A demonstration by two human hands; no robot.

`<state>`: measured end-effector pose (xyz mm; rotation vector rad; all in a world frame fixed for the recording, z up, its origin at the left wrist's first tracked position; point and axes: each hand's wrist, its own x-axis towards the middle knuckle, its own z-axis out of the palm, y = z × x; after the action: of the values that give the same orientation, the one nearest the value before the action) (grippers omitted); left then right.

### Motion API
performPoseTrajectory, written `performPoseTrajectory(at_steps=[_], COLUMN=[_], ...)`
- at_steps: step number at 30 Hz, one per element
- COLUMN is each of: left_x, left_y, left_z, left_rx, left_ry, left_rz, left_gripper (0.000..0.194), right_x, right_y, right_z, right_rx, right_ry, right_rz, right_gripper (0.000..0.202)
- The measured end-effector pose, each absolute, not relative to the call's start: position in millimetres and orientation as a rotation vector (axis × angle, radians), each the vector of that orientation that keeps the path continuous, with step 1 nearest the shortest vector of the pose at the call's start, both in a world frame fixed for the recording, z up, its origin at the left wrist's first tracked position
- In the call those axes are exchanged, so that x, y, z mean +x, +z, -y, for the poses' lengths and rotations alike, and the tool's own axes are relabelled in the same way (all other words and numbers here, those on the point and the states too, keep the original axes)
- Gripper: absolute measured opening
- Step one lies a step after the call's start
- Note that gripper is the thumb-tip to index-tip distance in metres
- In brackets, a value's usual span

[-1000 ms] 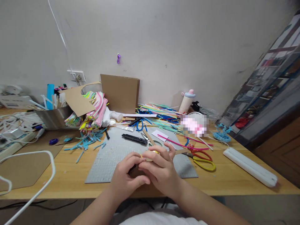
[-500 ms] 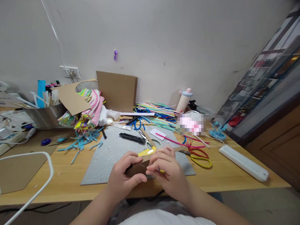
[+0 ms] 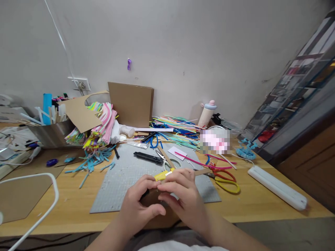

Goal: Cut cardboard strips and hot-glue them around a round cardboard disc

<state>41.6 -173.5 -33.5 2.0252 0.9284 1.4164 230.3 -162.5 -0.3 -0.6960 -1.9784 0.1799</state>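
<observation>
My left hand (image 3: 142, 202) is curled round the left end of a brown cardboard piece (image 3: 202, 172) at the mat's front edge. My right hand (image 3: 183, 195) closes over the same piece from the right, its fingertips close to those of my left hand. A strip of the cardboard sticks out to the right of my right hand; the rest lies mostly under my fingers. Just beyond my fingertips is a yellow tool (image 3: 161, 175) with a white label. White-handled scissors (image 3: 174, 164) lie behind it on the grey cutting mat (image 3: 112, 188).
A black cutter (image 3: 148, 158) lies on the mat. Red-and-yellow scissors (image 3: 229, 181) are to the right, near a white lamp bar (image 3: 277, 188). Behind are pipe cleaners (image 3: 178, 127), a bottle (image 3: 206, 115) and a cardboard box (image 3: 131, 104). A white frame (image 3: 56, 188) rises at left.
The fingers of my right hand have moved left along the cardboard, closer to my left hand. My left hand keeps its hold. The view has shifted slightly.
</observation>
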Motion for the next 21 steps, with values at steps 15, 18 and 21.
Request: performPoseTrajectory(at_steps=[15, 18, 21], left_x=[40, 39, 38], left_y=[-35, -36, -36], left_z=[172, 173, 173], left_rx=[2.006, 2.009, 2.014], left_ry=[1.481, 1.467, 1.452], left_rz=[-0.919, -0.917, -0.914], left_gripper=[0.044, 0.043, 0.042], right_x=[236, 257, 283], right_y=[-10, -8, -10], right_z=[158, 159, 163], right_rx=[-0.705, -0.761, -0.836], right_ry=[0.075, 0.145, 0.194], right_rz=[1.900, 1.798, 1.707], right_gripper=[0.018, 0.017, 0.025])
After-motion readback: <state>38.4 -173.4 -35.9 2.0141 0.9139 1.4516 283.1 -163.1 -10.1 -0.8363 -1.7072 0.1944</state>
